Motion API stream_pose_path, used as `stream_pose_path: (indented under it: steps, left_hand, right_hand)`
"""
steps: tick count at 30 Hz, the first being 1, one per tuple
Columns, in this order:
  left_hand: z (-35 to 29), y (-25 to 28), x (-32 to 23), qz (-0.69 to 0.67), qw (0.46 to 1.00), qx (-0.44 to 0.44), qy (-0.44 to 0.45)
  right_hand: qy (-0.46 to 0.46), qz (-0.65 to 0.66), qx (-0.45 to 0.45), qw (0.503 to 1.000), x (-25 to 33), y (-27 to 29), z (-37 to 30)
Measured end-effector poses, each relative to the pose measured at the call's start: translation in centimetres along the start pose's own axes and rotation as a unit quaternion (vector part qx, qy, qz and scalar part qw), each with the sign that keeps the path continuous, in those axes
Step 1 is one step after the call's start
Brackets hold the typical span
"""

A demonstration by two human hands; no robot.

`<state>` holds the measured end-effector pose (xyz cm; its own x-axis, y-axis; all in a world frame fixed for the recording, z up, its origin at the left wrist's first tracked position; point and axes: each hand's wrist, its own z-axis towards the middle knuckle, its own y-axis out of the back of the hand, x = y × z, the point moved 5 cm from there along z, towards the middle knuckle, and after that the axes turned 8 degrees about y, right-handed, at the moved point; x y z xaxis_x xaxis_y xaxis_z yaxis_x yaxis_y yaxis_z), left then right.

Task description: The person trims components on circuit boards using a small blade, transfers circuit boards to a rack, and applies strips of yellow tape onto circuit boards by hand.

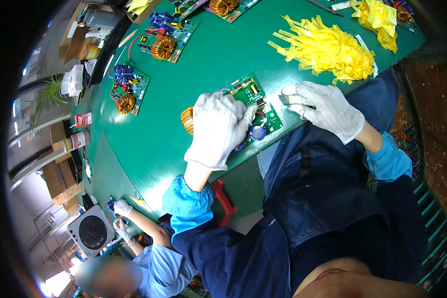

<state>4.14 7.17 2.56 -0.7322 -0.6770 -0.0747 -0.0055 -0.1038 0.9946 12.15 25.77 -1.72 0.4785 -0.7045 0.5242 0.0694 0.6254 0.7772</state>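
Note:
A green circuit board (246, 94) lies near the table's front edge, with a copper-wound coil (187, 120) at its left and a blue round capacitor (257, 132) at its near side. My left hand (218, 126), in a white striped glove, rests over the board's left part with its fingers curled onto it, hiding much of it. Just right of the board, my right hand (328, 109), gloved alike, pinches a small grey piece (284, 99) at its fingertips; its kind is unclear. That hand stands apart from the board.
Beyond the right hand lies a heap of yellow tape strips (328, 47). Similar boards with coils (163, 48) stand at the far left, one (129, 89) nearer. A co-worker (159, 253) in light blue works at the lower left, beside a fan (92, 231). A red chair part (225, 203) shows below the table.

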Motion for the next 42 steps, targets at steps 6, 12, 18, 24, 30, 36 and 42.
stream_pose_path:
  steps: [6, 12, 18, 24, 30, 36, 42]
  left_hand:
    - [0.9, -0.8, 0.4, -0.047, 0.993, 0.054, 0.09]
    - [2.2, -1.4, 0.0, -0.05, 0.998, 0.009, 0.04]
    - [3.2, -1.9, -0.5, 0.008, 0.978, 0.184, 0.1]
    - [2.9, -2.7, 0.4, 0.004, 0.975, 0.215, 0.049]
    - [2.8, -3.5, 0.5, 0.013, 0.989, 0.143, 0.032]
    - [2.5, -2.0, 1.5, -0.042, 0.991, 0.119, 0.055]
    - [1.2, -1.5, 2.4, -0.24, 0.959, 0.083, 0.123]
  right_hand:
    - [-0.016, 0.029, 0.022, 0.999, -0.2, -0.6, 1.1]
    - [-0.025, 0.011, 0.071, 0.997, 0.1, -0.9, 1.9]
    - [-0.003, 0.001, 0.123, 0.992, 0.6, -1.4, 2.7]
    - [0.019, -0.02, 0.142, 0.989, 0.1, -2.0, 2.6]
    - [0.086, -0.069, 0.02, 0.994, 0.4, -2.1, 1.7]
    - [0.083, -0.089, 0.085, 0.989, 0.2, -2.6, 2.0]
    - [0.108, -0.118, 0.113, 0.981, 0.3, -2.9, 2.4]
